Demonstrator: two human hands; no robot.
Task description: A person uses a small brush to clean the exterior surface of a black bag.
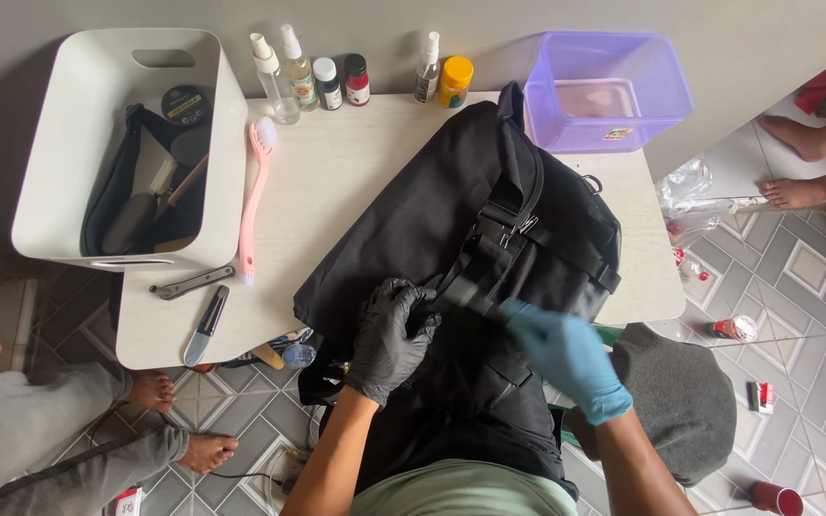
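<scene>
A large black backpack (451,220) lies across a small white table (336,172) and hangs over its near edge toward me. My left hand (389,339), in a black glove, rests on the bag's lower front with fingers curled into the fabric near a strap. My right hand (561,354), in a light blue glove, is blurred with motion; it lies on the bag just right of the left hand, fingers pointing left along a black strap (489,258). Whether it grips the strap is unclear.
A white bin (50,191) of tools sits at the table's left, with a pink brush (255,196), a folding tool (191,283) and a knife (206,325) beside it. Small bottles (336,76) line the back edge; a purple tub (614,91) stands at right. Other people's feet show at both sides.
</scene>
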